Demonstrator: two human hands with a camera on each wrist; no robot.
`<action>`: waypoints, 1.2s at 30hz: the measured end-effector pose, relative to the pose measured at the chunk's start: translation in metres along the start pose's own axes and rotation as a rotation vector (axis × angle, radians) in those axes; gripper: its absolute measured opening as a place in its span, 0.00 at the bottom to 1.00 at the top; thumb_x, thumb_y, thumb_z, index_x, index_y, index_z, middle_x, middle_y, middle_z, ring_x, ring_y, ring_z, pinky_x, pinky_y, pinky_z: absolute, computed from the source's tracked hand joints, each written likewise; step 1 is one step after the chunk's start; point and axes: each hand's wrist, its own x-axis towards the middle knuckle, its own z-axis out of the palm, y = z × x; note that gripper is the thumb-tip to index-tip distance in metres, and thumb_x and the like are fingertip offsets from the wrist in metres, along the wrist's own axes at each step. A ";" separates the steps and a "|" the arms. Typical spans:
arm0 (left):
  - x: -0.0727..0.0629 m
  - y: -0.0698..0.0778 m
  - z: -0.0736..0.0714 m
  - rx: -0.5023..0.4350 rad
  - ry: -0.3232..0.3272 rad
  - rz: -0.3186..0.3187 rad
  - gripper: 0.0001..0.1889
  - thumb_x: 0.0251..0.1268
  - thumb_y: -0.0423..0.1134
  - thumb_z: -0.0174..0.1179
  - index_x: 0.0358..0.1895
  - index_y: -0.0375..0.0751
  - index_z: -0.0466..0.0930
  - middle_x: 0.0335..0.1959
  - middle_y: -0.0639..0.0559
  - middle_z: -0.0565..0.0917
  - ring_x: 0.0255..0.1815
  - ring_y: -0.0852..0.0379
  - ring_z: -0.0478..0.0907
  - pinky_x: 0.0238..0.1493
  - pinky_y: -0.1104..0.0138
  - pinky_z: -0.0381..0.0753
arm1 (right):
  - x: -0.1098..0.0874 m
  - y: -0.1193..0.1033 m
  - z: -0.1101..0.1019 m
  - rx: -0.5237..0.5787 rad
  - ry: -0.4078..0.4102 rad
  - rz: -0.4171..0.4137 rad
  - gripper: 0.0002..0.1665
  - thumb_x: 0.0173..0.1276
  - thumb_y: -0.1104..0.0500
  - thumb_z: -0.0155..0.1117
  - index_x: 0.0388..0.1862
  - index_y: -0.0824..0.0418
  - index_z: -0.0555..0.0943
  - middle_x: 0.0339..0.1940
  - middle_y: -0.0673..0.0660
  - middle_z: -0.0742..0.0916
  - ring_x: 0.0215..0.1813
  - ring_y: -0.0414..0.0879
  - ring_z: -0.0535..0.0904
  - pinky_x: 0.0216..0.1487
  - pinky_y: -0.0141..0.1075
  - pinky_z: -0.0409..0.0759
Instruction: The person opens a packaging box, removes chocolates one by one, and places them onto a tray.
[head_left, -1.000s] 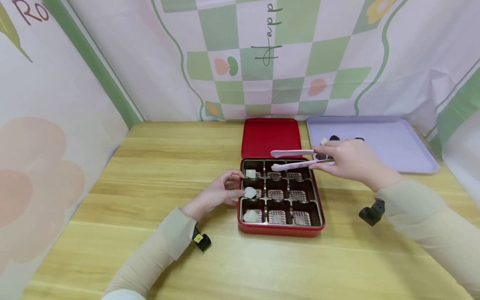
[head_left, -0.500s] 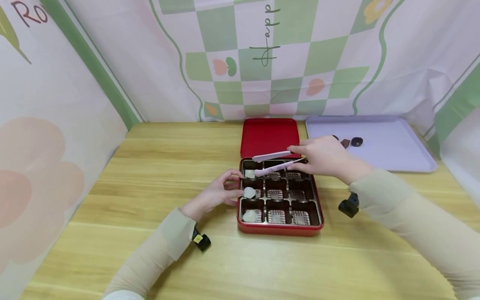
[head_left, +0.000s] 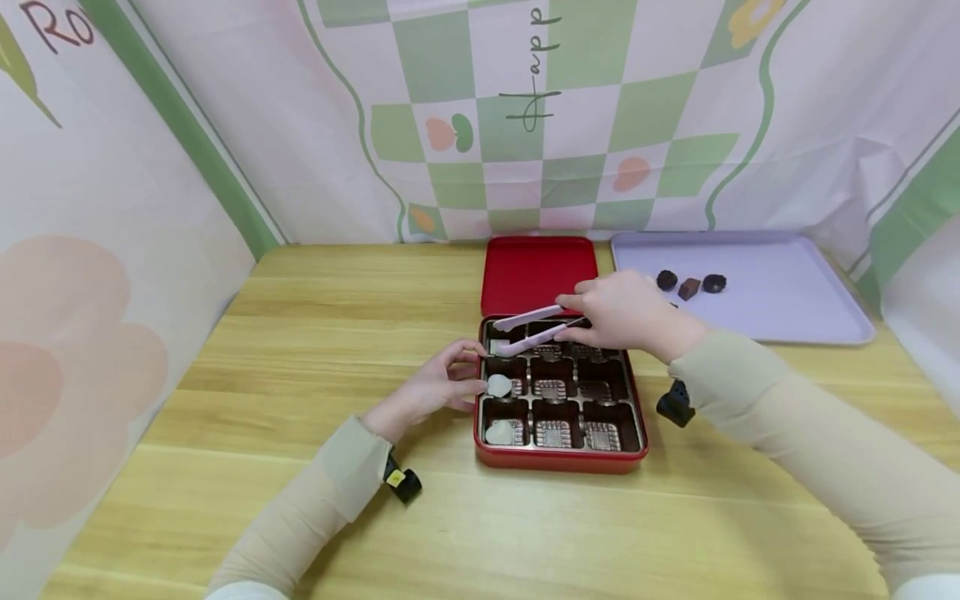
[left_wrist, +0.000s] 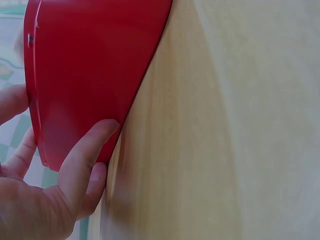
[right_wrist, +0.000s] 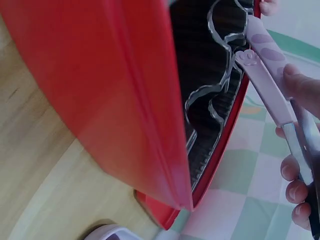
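Observation:
My left hand (head_left: 442, 379) rests against the left wall of a red tin (head_left: 562, 458), fingers touching its side and rim in the left wrist view. The tin has a brown insert divided into compartments. White pieces lie in its left column: a square one (head_left: 498, 345) at the back, a round one (head_left: 498, 385) in the middle, another rounded one (head_left: 500, 432) in front. My right hand (head_left: 626, 308) holds light purple tongs (right_wrist: 267, 87) across the back row. Their tips stand apart over the back left compartment, close to the square piece; nothing shows gripped between them.
Behind the tin lies its red lid (head_left: 540, 271). At the back right a lavender tray (head_left: 780, 292) bears a few dark pieces, among them a brown block (head_left: 689, 288); my right hand covers part of it. A patterned cloth (head_left: 570, 167) hangs behind the wooden table (head_left: 337, 317).
My right hand has moved left with the tongs, from the tin's right side to over the back left compartment, uncovering more of the tray. My left hand stays on the tin.

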 end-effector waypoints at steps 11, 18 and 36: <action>0.001 -0.001 0.000 -0.002 0.006 -0.005 0.20 0.62 0.23 0.55 0.56 0.41 0.66 0.61 0.38 0.66 0.60 0.43 0.71 0.42 0.52 0.86 | 0.011 -0.015 0.001 -0.105 0.002 -0.084 0.28 0.62 0.39 0.62 0.45 0.60 0.85 0.30 0.56 0.87 0.31 0.51 0.81 0.28 0.43 0.82; 0.002 -0.002 0.000 -0.004 0.008 -0.005 0.20 0.62 0.23 0.55 0.56 0.41 0.66 0.61 0.38 0.66 0.60 0.43 0.70 0.42 0.51 0.86 | 0.015 -0.021 0.001 -0.146 0.012 -0.091 0.26 0.61 0.39 0.63 0.44 0.60 0.85 0.29 0.56 0.86 0.30 0.51 0.80 0.26 0.41 0.80; 0.002 -0.002 -0.001 0.002 -0.006 -0.001 0.22 0.62 0.24 0.55 0.58 0.39 0.64 0.63 0.36 0.64 0.61 0.42 0.69 0.43 0.52 0.85 | 0.014 -0.022 0.013 -0.012 0.023 -0.042 0.18 0.60 0.44 0.67 0.33 0.58 0.86 0.20 0.52 0.84 0.24 0.48 0.79 0.21 0.41 0.78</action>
